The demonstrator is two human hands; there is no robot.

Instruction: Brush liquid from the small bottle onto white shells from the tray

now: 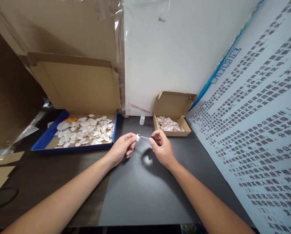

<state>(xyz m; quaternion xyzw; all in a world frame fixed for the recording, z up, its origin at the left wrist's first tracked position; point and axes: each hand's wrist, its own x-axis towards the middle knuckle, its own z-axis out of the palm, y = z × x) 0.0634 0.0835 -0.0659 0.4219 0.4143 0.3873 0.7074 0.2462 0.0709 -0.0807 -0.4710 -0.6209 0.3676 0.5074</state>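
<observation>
A blue box (72,148) sits toward the surface's (145,195) back left corner. The left hand (122,148) pinches a white shell (138,138). A vial (142,120) stands near the back edge. The right hand (162,149) pinches a clear stick (144,137) reaching the shell. Back right, a carton (181,133) sits beside a printed panel (247,120).

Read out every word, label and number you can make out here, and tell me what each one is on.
"管理制度": heading on the large poster at the right.
"(1)", "(2)", "(3)", "(4)": item numbers low on the same poster.
Rest of the poster's print: dense lines of Chinese text, too slanted and blurred to quote reliably.
Small bottle: print on it too small to read.
</observation>
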